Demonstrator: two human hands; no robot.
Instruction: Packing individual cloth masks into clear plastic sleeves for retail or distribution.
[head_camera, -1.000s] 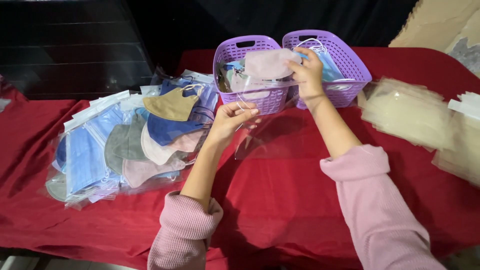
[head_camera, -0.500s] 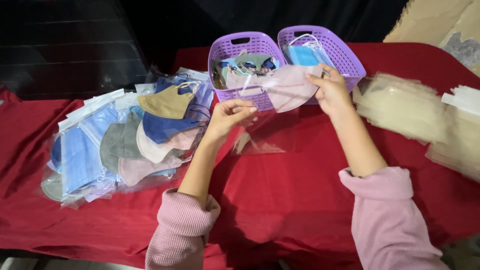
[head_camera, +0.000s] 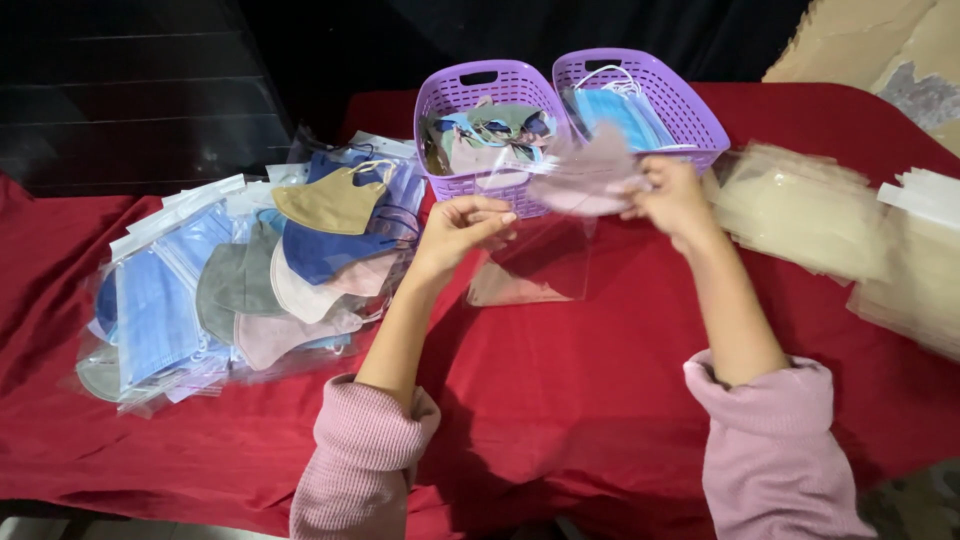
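Pink mask (head_camera: 588, 172), one soft, cup-shaped piece of pale fabric blurred by motion, hangs above the red tablecloth (head_camera: 600, 400) just in front of the two purple baskets, pinched at its right edge by the right hand (head_camera: 672, 200). One clear plastic sleeve (head_camera: 535, 262), flat, glossy and roughly rectangular, hangs just below the mask; the left hand (head_camera: 462, 226) closes finger and thumb on its upper left corner, and its lower edge reaches the cloth. Both hands are therefore closed in narrow pinches, each on its own thing, and both arms wear ribbed pink sleeves. The two baskets are moulded plastic with latticed walls and cut-out handles: the left basket (head_camera: 455, 105) holds a jumble of folded masks in several colours, too tangled to count, and the right basket (head_camera: 672, 85) holds light blue pleated masks with white ear loops. On the left of the cloth lies one spread pile of bagged masks (head_camera: 240, 280), in which tan, navy, grey, white, pink and pale blue ones show through shiny wrappers; their exact number cannot be told. On the right lie two loose stacks of empty clear bags (head_camera: 800, 205), thin, crinkled and yellowish. The cloth itself is matte and wrinkled.
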